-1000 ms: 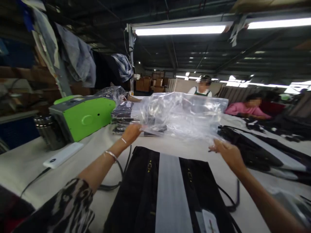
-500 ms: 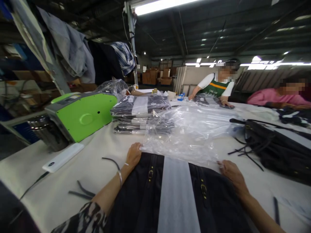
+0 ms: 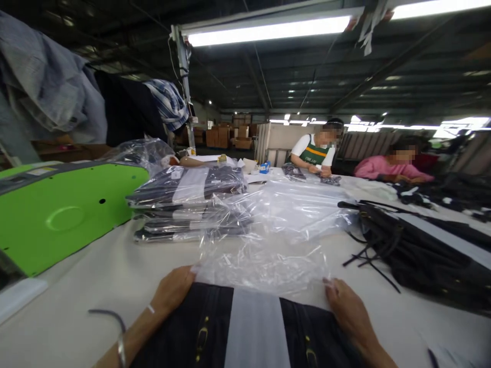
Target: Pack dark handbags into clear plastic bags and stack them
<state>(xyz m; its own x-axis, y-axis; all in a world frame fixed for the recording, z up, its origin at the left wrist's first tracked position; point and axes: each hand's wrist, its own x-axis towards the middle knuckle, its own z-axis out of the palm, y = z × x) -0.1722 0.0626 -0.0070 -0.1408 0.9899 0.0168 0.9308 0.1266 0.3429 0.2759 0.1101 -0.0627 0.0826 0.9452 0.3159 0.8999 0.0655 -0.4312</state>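
Observation:
A folded black garment [image 3: 213, 306] with small brass buckles lies in front of me, a pale grey strip [image 3: 255, 327] running down its middle. Beyond its far edge spreads a crinkled clear plastic bag [image 3: 264, 268]. My left hand [image 3: 174, 289] is closed, pinching the bag's near left corner beside the garment. The near right corner is pinched by my right hand [image 3: 345, 306], also closed. Whether the fingers hold some garment cloth too, I cannot tell. Flat bags [image 3: 303, 204] of the same clear plastic lie farther back.
Bagged garments [image 3: 187, 204] are stacked at the back left, beside a green machine [image 3: 72, 214]. More black garments [image 3: 418, 250] with dangling straps lie at right. Across the table are a person in a green apron [image 3: 312, 153] and another in pink [image 3: 383, 166].
My view has tilted up and shifted, so the garment and hands sit lower in it. Both hands keep hold of the bag corners. The aproned person's hands have come together.

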